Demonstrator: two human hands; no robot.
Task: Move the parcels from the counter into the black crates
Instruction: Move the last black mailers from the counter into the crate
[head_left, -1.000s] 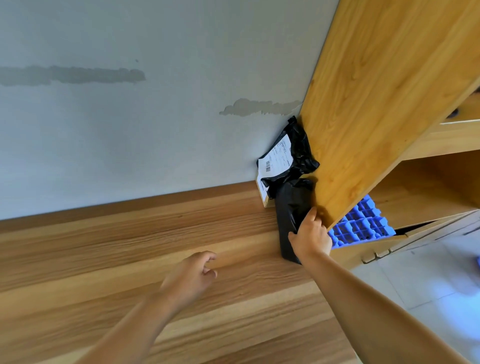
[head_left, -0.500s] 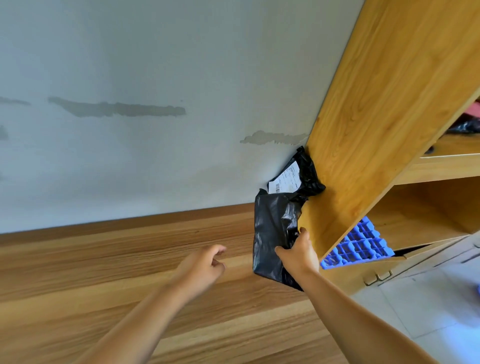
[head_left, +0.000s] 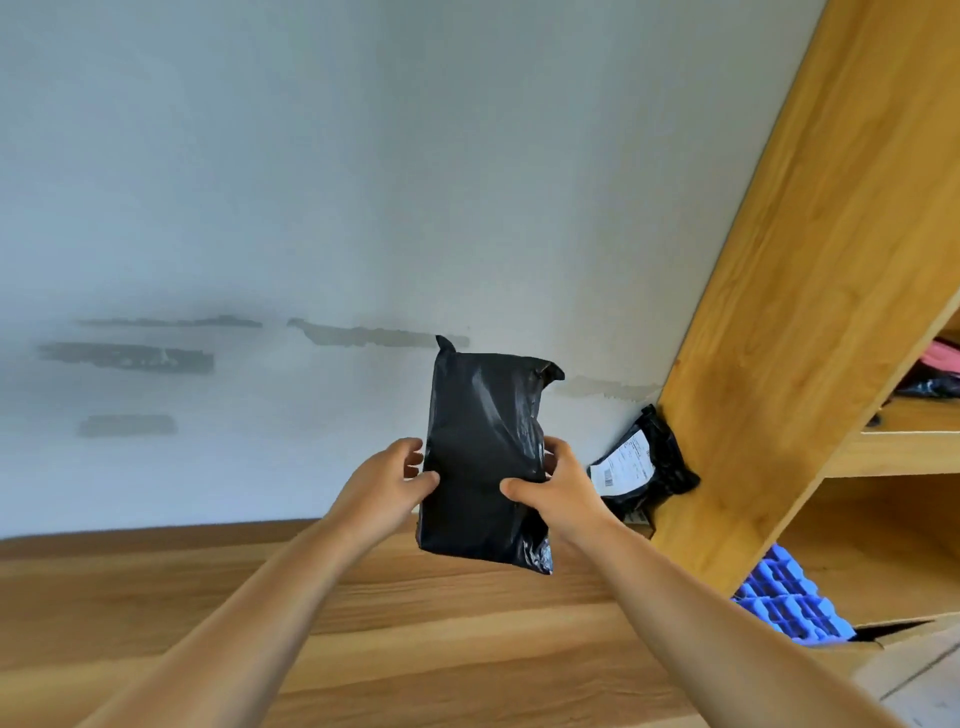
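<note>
A black plastic parcel (head_left: 483, 447) stands upright in the air above the wooden counter (head_left: 363, 634). My left hand (head_left: 384, 483) grips its left edge and my right hand (head_left: 558, 488) grips its right edge. A second black parcel with a white label (head_left: 641, 462) leans in the corner between the wall and the wooden shelf side panel (head_left: 810, 312). No black crate is in view.
The grey wall (head_left: 311, 182) rises behind the counter. Right of the side panel are wooden shelves holding dark and pink items (head_left: 935, 374). A blue plastic grid piece (head_left: 789, 597) lies on the lower shelf, with pale floor tiles at the bottom right.
My right hand has pulled the black parcel out of the corner and raised it off the counter. My left hand came up and took its left edge. The labelled parcel stayed in the corner.
</note>
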